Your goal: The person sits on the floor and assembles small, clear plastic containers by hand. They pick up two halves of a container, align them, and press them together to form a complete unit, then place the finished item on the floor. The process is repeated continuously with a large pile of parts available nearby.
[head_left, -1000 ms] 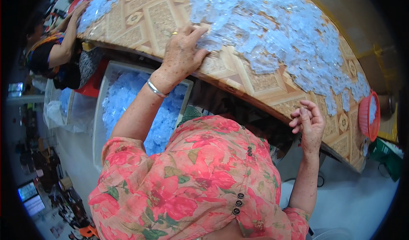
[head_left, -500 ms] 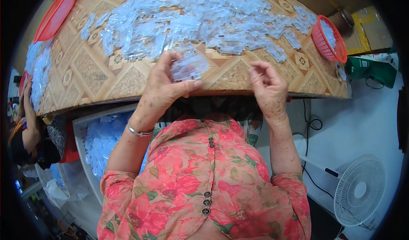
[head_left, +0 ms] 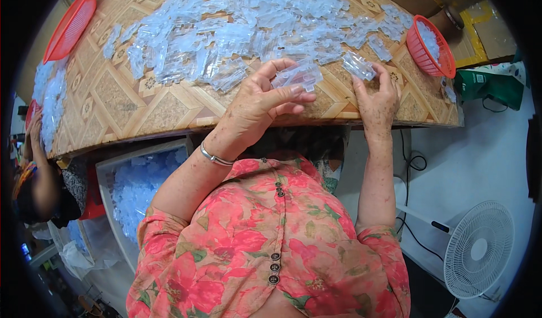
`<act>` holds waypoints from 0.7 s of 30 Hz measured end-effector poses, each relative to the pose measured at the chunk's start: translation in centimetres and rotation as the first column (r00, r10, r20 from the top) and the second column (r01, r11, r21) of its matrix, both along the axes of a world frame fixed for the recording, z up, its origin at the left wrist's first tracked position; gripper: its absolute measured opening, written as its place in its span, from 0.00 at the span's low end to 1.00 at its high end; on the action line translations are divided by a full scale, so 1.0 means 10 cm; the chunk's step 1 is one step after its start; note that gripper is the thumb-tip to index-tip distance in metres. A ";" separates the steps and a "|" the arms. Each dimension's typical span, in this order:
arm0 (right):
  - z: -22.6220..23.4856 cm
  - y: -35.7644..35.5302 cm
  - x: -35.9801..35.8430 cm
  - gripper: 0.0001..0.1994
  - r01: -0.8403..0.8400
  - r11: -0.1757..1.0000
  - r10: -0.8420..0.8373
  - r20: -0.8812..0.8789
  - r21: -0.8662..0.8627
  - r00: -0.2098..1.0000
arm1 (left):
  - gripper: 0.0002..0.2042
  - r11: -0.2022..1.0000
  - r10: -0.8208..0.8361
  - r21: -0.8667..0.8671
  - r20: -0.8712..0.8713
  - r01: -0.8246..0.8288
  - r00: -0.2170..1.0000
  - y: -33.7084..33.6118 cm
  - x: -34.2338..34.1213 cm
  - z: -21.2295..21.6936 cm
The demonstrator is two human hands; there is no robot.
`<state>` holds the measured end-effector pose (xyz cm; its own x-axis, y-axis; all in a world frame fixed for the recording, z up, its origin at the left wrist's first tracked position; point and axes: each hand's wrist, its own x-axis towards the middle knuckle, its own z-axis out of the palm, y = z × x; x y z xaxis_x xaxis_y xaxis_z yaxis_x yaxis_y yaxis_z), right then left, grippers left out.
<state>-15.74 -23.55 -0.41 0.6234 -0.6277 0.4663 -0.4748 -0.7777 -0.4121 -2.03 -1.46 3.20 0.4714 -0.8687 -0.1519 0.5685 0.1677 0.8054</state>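
My left hand (head_left: 257, 101) is closed around several clear plastic pieces (head_left: 299, 74), held above the near part of the table. To its right, my right hand (head_left: 377, 98) pinches another clear, flat plastic piece (head_left: 358, 66) between thumb and fingers, a little over the tabletop. Beyond both hands spreads a wide heap of similar transparent pieces (head_left: 226, 38), overlapping one another. Their exact shape is hard to make out through the glare.
A red basket (head_left: 430, 64) holding clear pieces stands at the table's right edge; another red basket (head_left: 70, 27) lies far left. Below the table, a box (head_left: 104, 177) contains more pieces. A white fan (head_left: 479, 249) stands at right. Another person's arm (head_left: 42, 154) shows at left.
My left hand has moved right with its plastic pieces. My right hand, earlier with curled fingers and no visible piece, has moved right and forward and now holds a clear piece.
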 end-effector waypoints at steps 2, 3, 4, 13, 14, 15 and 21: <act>0.04 0.13 -0.01 0.26 -0.014 0.992 -0.001 0.114 0.127 0.993 | 0.24 0.999 0.034 -0.032 -0.044 -0.035 0.998 -0.03 -0.02 -0.06; 0.05 0.20 -0.01 0.26 -0.050 0.972 0.004 0.196 0.228 0.981 | 0.22 0.998 0.052 -0.033 -0.033 -0.054 0.998 -0.05 -0.04 -0.08; 0.05 0.27 0.00 0.26 -0.092 0.941 -0.001 0.276 0.325 0.961 | 0.21 0.997 0.071 -0.032 -0.022 -0.072 0.997 -0.08 -0.06 -0.11; 0.08 0.87 0.07 0.28 -0.412 0.907 0.422 0.208 -0.091 0.882 | 0.18 0.979 0.095 -0.164 -0.164 -0.122 0.982 -0.15 -0.15 -0.31; 0.09 0.90 0.08 0.28 -0.416 0.907 0.420 0.208 -0.062 0.883 | 0.18 0.985 0.092 -0.131 -0.147 -0.111 0.985 -0.12 -0.13 -0.32; 0.10 0.93 0.09 0.27 -0.420 0.907 0.418 0.208 -0.033 0.885 | 0.18 0.988 0.067 -0.127 -0.143 -0.085 0.987 -0.09 -0.12 -0.33; 0.17 0.87 0.17 0.26 -0.502 0.852 0.455 0.260 0.152 0.852 | 0.17 0.995 -0.023 -0.095 -0.130 0.011 0.991 -0.01 -0.11 -0.23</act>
